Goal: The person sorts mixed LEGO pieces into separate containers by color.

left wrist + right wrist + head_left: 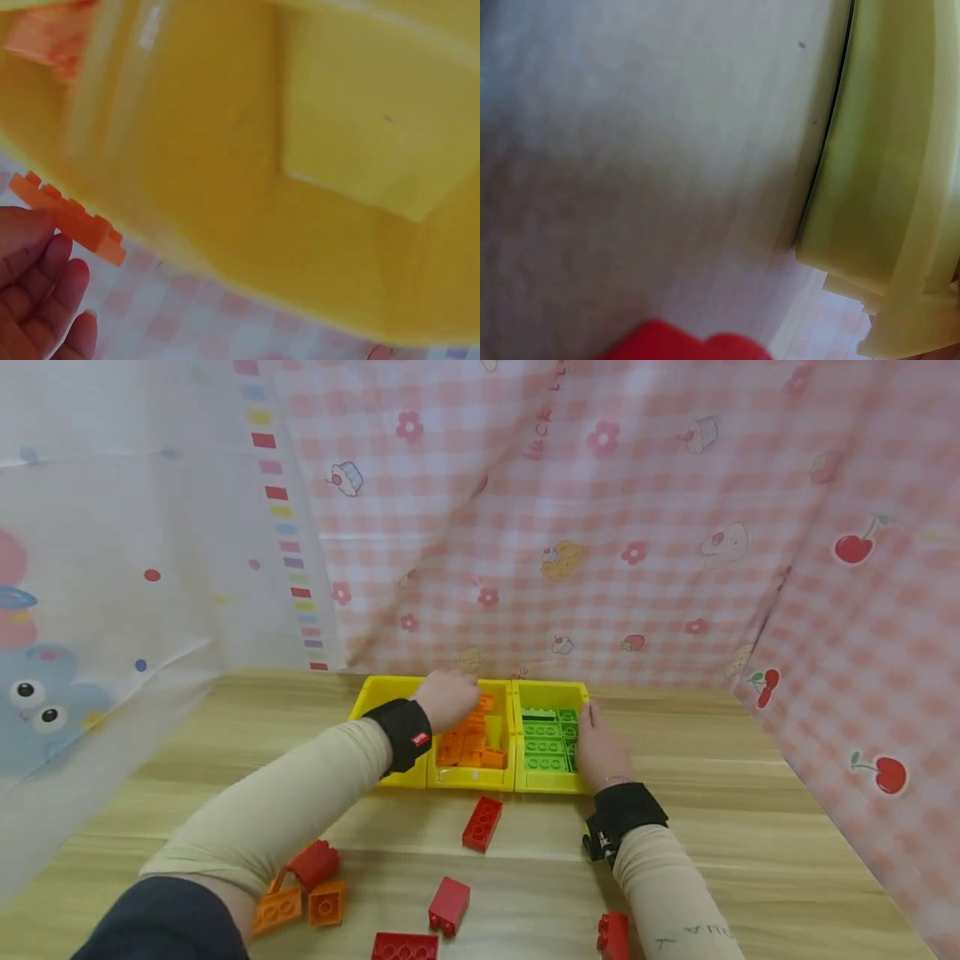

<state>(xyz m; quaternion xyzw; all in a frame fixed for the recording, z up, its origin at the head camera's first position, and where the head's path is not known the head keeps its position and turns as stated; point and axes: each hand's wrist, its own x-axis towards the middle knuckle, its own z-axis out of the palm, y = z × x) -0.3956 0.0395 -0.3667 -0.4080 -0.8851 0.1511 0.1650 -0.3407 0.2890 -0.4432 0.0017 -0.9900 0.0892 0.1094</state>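
Note:
My left hand (448, 700) is over the far part of the middle yellow bin (471, 776). Its thumb and forefinger pinch an orange toy brick (71, 217), studs facing the bin, in the left wrist view. Several orange bricks (471, 743) lie in that bin below the hand. My right hand (602, 748) rests with straight fingers along the right side of the right yellow bin (551, 783). Rows of green bricks (545, 747) fill much of this bin. A blurred red shape (671, 345) shows at the bottom of the right wrist view, where the hand itself is out of sight.
A left yellow bin (405, 774) adjoins the middle one, partly behind my left wrist. Red bricks (482, 823) lie scattered on the wooden table (750, 827) before the bins. Orange bricks (327, 903) sit near my left forearm. A checked cloth (480, 527) hangs behind.

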